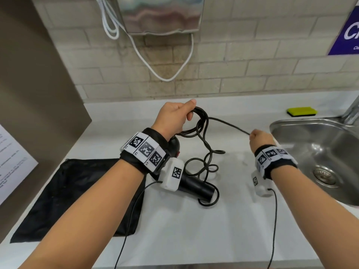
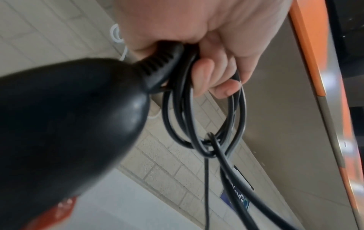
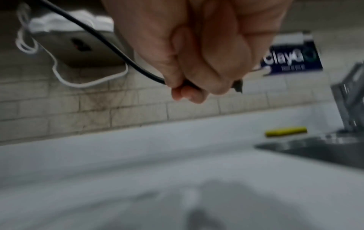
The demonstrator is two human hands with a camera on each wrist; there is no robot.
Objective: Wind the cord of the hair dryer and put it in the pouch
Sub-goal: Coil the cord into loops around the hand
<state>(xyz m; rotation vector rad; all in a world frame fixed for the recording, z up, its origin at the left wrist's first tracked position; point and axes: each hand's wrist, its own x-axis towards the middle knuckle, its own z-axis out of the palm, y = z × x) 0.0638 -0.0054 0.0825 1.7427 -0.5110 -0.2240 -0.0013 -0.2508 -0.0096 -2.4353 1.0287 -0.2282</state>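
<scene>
My left hand (image 1: 174, 119) is raised above the white counter (image 1: 194, 239) and grips several loops of the black cord (image 1: 201, 121). In the left wrist view the fingers (image 2: 212, 74) curl round these loops (image 2: 197, 124) and a ribbed black piece. One strand runs taut to my right hand (image 1: 260, 138), a fist closed on the cord (image 3: 110, 45) with a short dark end sticking out. More cord lies in loose loops down to the black hair dryer (image 1: 196, 186), which lies on the counter partly hidden under my left wrist. The black pouch (image 1: 77, 197) lies flat at the left.
A steel sink (image 1: 330, 156) with a tap is at the right, with a yellow sponge (image 1: 302, 111) behind it. A metal wall unit (image 1: 161, 14) with a hanging white cable is above. A brown panel with a paper sheet (image 1: 11, 162) borders the left.
</scene>
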